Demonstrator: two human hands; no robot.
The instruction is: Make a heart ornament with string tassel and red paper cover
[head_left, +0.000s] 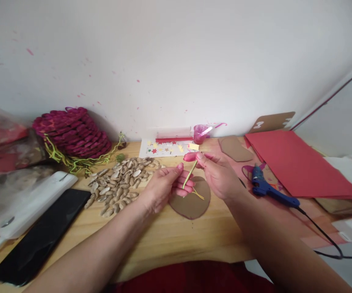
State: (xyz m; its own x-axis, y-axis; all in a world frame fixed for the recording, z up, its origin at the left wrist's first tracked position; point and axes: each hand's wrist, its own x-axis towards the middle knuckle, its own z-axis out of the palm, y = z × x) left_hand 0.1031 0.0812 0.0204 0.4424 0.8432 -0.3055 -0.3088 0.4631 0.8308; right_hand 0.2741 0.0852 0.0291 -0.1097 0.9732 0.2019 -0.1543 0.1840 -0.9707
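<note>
- Left hand [167, 184] pinches the green stem [190, 175] at frame centre.
- Right hand [217, 173] grips its pink bud [190, 156].
- Both above the cardboard heart [191, 201] on the worktop [170, 236].

Over the wooden table [170, 240], the left hand [166, 187] pinches a thin green stem [190, 175] while the right hand [217, 173] grips its pink bud [190, 156] (held just above a brown cardboard cutout [191, 203]). A pile of seeds [117, 183] lies left; a blue glue gun [266, 188] rests right.
</note>
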